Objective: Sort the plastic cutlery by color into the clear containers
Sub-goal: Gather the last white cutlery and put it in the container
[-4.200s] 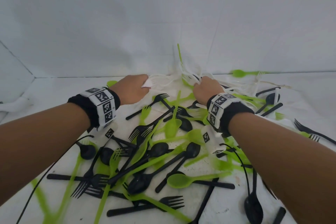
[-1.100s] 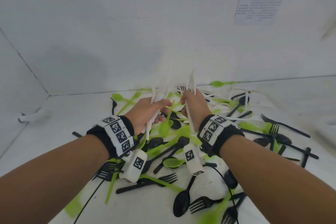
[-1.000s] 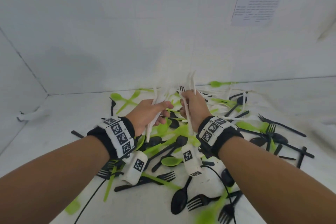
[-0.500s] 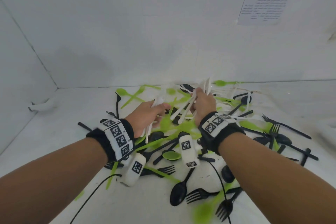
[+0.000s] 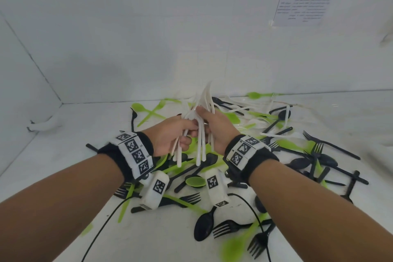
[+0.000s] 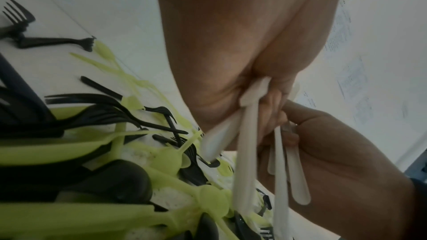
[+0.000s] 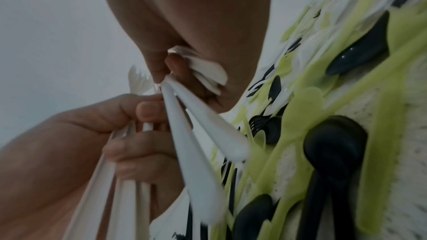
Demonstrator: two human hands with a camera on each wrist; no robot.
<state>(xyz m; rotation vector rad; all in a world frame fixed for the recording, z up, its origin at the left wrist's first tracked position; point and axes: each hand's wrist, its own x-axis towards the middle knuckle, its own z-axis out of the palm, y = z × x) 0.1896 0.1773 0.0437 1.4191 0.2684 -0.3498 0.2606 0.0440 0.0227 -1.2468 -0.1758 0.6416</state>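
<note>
— Under our wrists, the black cutlery (image 5: 212, 222) and green cutlery (image 5: 192, 182) lie tangled on the tabletop (image 5: 63, 178). What's new?

— Half a second ago our hands held separate white bunches; now they've met. Left hand (image 5: 170, 132) and right hand (image 5: 217, 127) both curl round one bundle of white cutlery (image 5: 198, 147), handles hanging down.

— So white is gathered?

— Mostly, we'd say; beyond our hands a few loose white pieces (image 5: 240, 109) remain. No clear container is in view, so we must find one next.
</note>
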